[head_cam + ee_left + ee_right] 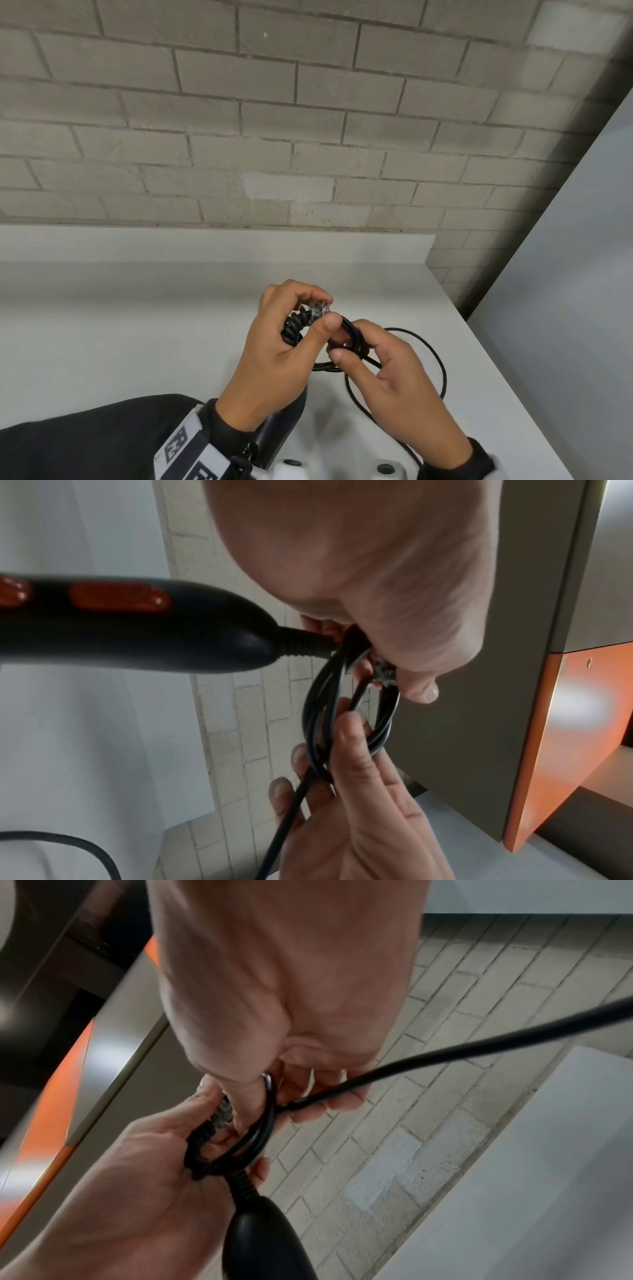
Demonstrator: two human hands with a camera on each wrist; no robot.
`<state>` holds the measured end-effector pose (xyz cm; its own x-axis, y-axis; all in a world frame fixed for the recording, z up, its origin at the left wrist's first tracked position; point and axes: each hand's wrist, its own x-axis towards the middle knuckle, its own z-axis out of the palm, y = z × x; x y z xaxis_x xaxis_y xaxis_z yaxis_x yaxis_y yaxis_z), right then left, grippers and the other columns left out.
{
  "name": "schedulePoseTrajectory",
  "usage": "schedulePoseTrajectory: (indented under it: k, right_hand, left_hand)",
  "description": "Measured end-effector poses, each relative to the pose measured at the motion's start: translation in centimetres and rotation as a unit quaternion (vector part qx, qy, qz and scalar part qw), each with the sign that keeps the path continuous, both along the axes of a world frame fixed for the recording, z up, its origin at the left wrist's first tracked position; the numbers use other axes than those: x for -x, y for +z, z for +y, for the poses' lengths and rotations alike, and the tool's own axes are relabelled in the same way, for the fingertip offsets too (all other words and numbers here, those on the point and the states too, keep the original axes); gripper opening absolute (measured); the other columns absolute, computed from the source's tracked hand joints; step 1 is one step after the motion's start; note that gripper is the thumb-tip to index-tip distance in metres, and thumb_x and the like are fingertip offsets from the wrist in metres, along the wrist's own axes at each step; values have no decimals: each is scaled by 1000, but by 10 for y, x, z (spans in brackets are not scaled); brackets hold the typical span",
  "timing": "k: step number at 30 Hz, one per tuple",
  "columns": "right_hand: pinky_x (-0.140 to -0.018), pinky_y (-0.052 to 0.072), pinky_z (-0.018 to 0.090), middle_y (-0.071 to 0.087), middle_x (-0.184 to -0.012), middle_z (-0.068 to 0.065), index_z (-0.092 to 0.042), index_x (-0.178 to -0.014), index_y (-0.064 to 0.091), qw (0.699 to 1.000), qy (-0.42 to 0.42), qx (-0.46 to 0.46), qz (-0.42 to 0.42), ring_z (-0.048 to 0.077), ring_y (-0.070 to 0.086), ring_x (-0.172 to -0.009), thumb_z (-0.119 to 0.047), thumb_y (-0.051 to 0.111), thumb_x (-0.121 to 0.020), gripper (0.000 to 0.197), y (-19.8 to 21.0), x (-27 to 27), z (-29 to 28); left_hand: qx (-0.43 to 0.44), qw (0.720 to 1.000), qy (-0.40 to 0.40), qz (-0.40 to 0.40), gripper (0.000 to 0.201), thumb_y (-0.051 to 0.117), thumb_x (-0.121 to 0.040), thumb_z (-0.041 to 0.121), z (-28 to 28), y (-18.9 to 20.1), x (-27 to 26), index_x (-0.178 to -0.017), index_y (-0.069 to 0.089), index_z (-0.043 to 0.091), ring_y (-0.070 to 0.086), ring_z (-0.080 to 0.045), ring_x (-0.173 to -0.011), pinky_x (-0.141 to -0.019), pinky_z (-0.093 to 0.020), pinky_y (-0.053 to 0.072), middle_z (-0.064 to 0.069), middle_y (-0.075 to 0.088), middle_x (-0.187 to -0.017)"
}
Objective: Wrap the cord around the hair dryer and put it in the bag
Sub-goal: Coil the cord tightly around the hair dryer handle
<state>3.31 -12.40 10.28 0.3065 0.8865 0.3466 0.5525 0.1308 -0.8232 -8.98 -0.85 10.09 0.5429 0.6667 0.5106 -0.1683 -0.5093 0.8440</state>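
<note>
Above the white surface [137, 308], close to its near edge, both hands work at the cord end of the hair dryer [120, 626], whose black handle with two orange switches points back toward the person's body. The left hand [274, 359] has its fingers and thumb curled round the ribbed strain relief where the cord leaves the handle, pinching a small bundle of coils there; something pale and glittery, perhaps a tie or band, sits under its thumb, though the blur makes that uncertain. The right hand [394, 377], just beside the left and touching it, has its thumb and fingers closed on a loop of the black cord [442, 370], the strands passing between its fingers. From that loop the slack runs away from the dryer in a wide arc that lies on the surface to the right, then comes back toward the near edge. The step in hand looks like the wrapping itself, only part done, since much cord is loose. Next, the right hand would need to draw in the slack and lay further turns by the handle while the left keeps the coils pinned. No bag shows in any view.
</note>
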Motion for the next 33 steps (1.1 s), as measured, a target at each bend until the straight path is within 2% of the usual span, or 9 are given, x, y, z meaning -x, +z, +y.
schedulePoseTrajectory:
  k: [4, 8, 10, 14, 20, 24, 27, 30, 33]
  right_hand:
    - [-81, 42, 11, 61, -98, -16, -32, -105, 55, 991, -96, -89, 7, 10, 58, -94, -17, 77, -80, 36, -8, 6, -1]
    - [-80, 46, 20, 51, -99, -6, -26, -101, 57, 961, -147, -183, -144, 9, 56, -90, -17, 73, -80, 28, -16, 10, 1]
    - [-75, 49, 32, 49, -107, -6, -29, -105, 64, 948, -176, -162, -211, 12, 57, -88, -24, 68, -85, 21, -19, 13, 2]
    - [-68, 45, 35, 53, -108, -5, -29, -103, 69, 918, -215, -80, -322, 13, 49, -79, -36, 55, -93, 19, -19, 19, 2]
    - [-72, 48, 22, 39, -105, -23, -40, -98, 59, 977, -158, -24, -141, 12, 56, -84, -49, 45, -92, 18, -11, 23, -1]
    - [-68, 46, 17, 38, -105, -19, -37, -98, 60, 969, -184, -46, -159, 8, 54, -79, -45, 45, -94, 17, -8, 24, 2]
    - [-65, 45, 12, 40, -106, -15, -36, -98, 61, 968, -199, -68, -140, 10, 57, -72, -39, 49, -95, 12, -10, 28, 5]
    - [-67, 46, 12, 47, -106, -15, -36, -92, 65, 979, -197, -43, -33, 13, 60, -71, -36, 56, -96, 9, -7, 35, 4]
    - [-68, 50, 15, 57, -97, -13, -34, -85, 70, 978, -164, 13, 128, 14, 64, -74, -32, 63, -90, 9, 5, 36, -1]
  left_hand:
    - [20, 1000, 15, -17, 27, 62, -83, 52, -3, -1, -3, -98, 63, 30, 63, -16, -95, -81, -13, 45, 8, 60, -95]
    - [28, 999, 12, -22, 22, 62, -83, 52, -7, -2, -5, -94, 61, 34, 64, -15, -90, -77, -13, 46, 1, 62, -93]
    - [37, 999, 11, -28, 22, 63, -82, 52, -8, -2, -6, -94, 61, 34, 65, -16, -85, -75, -16, 47, 1, 63, -90]
    - [41, 998, 24, -47, 24, 64, -82, 50, -8, -2, -5, -92, 62, 28, 65, -14, -81, -72, -15, 48, 3, 65, -87]
    - [49, 999, -7, -14, 14, 71, -84, 36, 0, 10, -1, -94, 67, 27, 66, -7, -79, -68, -15, 49, 10, 70, -87]
    - [81, 995, -52, 6, 15, 76, -81, 37, 4, 22, 5, -94, 71, 32, 67, -11, -86, -76, -20, 49, 7, 72, -91]
    - [93, 995, -29, -19, 13, 72, -84, 33, -9, 24, 0, -95, 71, 27, 64, -3, -79, -72, -11, 46, 10, 70, -86]
    - [56, 997, 42, -38, 13, 66, -93, 37, -16, 14, -9, -99, 66, 26, 64, -7, -86, -74, -8, 44, 9, 67, -89]
    - [5, 996, 72, -49, 20, 56, -91, 42, -14, 3, -13, -102, 61, 25, 63, -11, -86, -75, -10, 44, 7, 64, -91]
